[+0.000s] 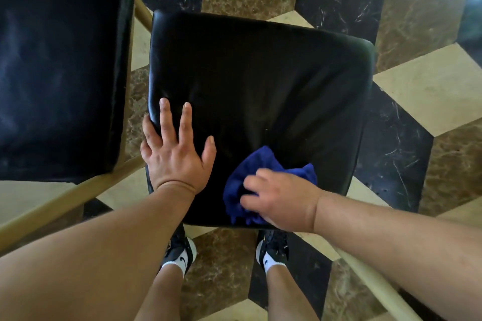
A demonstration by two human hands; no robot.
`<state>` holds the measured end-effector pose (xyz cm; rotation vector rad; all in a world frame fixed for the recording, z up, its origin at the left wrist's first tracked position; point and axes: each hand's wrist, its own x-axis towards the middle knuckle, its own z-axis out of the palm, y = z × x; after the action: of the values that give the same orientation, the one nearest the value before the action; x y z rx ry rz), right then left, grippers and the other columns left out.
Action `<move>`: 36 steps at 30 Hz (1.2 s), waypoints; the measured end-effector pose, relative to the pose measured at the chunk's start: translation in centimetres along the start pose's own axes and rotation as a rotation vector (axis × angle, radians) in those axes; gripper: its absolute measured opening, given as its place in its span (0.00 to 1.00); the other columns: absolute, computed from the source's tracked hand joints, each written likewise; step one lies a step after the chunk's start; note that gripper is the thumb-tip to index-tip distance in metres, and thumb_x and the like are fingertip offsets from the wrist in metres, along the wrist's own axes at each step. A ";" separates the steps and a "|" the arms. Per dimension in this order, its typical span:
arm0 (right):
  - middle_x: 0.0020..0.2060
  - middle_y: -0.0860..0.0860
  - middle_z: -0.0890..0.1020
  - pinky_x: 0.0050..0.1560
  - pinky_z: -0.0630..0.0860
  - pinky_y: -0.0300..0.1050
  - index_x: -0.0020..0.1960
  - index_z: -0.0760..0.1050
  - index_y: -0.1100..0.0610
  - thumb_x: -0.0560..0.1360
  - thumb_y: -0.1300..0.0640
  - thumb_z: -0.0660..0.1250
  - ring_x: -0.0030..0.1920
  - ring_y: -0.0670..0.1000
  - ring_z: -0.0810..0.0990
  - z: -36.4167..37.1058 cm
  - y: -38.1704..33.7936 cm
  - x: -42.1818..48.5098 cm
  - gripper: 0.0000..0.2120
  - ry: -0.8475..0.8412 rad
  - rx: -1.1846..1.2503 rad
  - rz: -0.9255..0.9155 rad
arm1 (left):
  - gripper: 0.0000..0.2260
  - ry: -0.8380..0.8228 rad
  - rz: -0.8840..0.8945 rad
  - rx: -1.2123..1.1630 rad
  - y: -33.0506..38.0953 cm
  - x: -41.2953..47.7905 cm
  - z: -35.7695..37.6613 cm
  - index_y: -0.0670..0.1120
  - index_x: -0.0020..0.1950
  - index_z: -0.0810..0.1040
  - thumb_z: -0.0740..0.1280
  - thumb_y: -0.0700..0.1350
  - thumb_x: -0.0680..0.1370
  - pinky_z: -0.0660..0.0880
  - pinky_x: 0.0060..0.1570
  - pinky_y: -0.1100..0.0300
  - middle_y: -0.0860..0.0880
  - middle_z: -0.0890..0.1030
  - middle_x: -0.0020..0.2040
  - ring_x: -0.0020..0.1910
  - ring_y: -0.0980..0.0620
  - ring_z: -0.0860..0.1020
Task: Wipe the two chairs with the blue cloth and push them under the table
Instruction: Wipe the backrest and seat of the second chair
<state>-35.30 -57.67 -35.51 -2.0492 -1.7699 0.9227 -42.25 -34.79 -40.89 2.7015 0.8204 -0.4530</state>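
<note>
**Seat wipe under way on the near chair, cloth at its front edge**

Head view, looking straight down. Person stands at the front of the near chair (pixel 260 81); both shoes (pixel 180 250) show just beneath the seat's front edge.

Right hand (pixel 279 200) is clenched round the blue cloth (pixel 263 164), fingers curled into the bunched fabric. The cloth sits on the black seat pad, front-right part, with a loose fold sticking out ahead of the knuckles. Bunching it gives a thick pad to press with. Judged a wiping grip, not a carry.

Left hand (pixel 177 154) lies flat and released on the front-left of the same seat, fingers spread, holding nothing. The outermost finger runs along the pad's left edge. Likely reason: it braces the chair so it does not slide on the smooth floor (pixel 430 91) while the other hand rubs.

Second chair (pixel 60 60) stands just beside, to the left, seat parallel; a narrow gap and a tan frame rail (pixel 65 198) lie between. No hand on it.

Table not identifiable here; a dark edge at the top could be anything.

Progress, as a judgement: on the first seat, early. Most of this pad lies ahead of the cloth, and the second chair and both pushes remain.
</note>
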 end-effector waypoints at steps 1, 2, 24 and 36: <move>0.49 0.56 0.77 0.42 0.76 0.56 0.51 0.78 0.55 0.78 0.55 0.70 0.44 0.58 0.74 -0.1 0.3 -0.5 0.05 -0.057 -0.014 -0.063 | 0.36 0.007 0.000 -0.003 0.0 0.0 0.1 0.57 0.87 0.46 0.52 0.67 0.81 0.59 0.76 0.29 0.49 0.41 0.88 0.83 0.31 0.48; 0.50 0.56 0.78 0.41 0.77 0.56 0.51 0.78 0.55 0.78 0.54 0.71 0.44 0.58 0.74 -0.4 1.1 -0.8 0.05 -0.092 -0.043 -0.117 | 0.36 0.014 0.000 -0.008 -0.1 0.0 0.1 0.57 0.87 0.46 0.52 0.67 0.81 0.59 0.76 0.29 0.49 0.41 0.88 0.83 0.31 0.48; 0.52 0.52 0.75 0.47 0.77 0.52 0.51 0.75 0.52 0.75 0.53 0.70 0.48 0.55 0.71 0.2 1.2 -7.8 0.06 -0.305 -0.003 -0.155 | 0.37 0.055 0.020 -0.018 -0.5 0.2 0.8 0.59 0.87 0.45 0.53 0.68 0.81 0.63 0.73 0.27 0.56 0.32 0.84 0.83 0.32 0.50; 0.51 0.62 0.76 0.54 0.77 0.60 0.58 0.83 0.61 0.75 0.65 0.66 0.49 0.66 0.77 -9.3 14.7 -6.8 0.13 0.341 -0.132 0.526 | 0.37 0.003 0.000 0.001 -0.1 -0.1 0.0 0.57 0.87 0.47 0.51 0.68 0.81 0.63 0.72 0.26 0.48 0.42 0.88 0.83 0.30 0.49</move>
<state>-18.40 -65.45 -35.25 -2.6323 -1.1640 0.5326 -42.34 -34.75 -40.85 2.7041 0.8213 -0.4496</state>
